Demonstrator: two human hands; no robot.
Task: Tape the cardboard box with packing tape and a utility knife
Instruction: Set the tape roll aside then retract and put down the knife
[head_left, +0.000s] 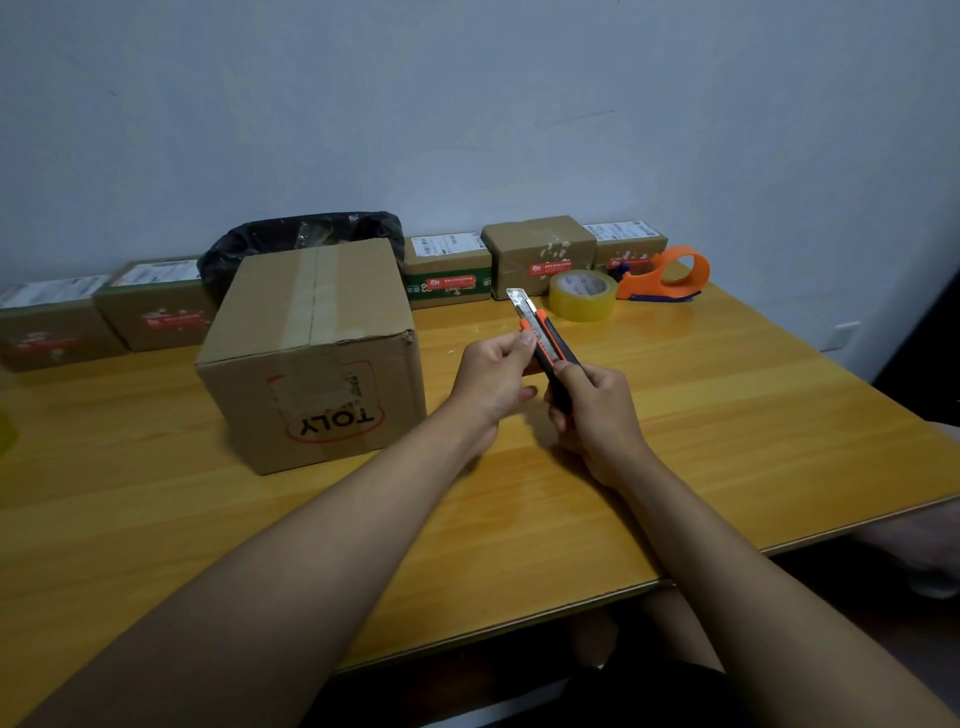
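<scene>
1. The right hand was curled around the black-and-orange handle of the slim metal-bladed utility knife, gripping it low, the thumb up near the slider.
2. The left hand pinched the knife's orange collar just below the bare blade, its other fingers loosely bent; the blade stuck out, pointing away towards the wall.
3. Just left of both hands stood the brown cardboard box on the yellow wooden table, flaps closed, a strip of tape already along its top seam.
4. Behind the knife lay the roll of clear yellowish packing tape, and beside that an orange tape dispenser; neither was touched.
5. The risk, as I judged it: with fingertips so close to an exposed edge, a slip of the slider or a jerk of the handle could cut the left fingers; an over-extended blade might also snap or gouge the cardboard.
</scene>
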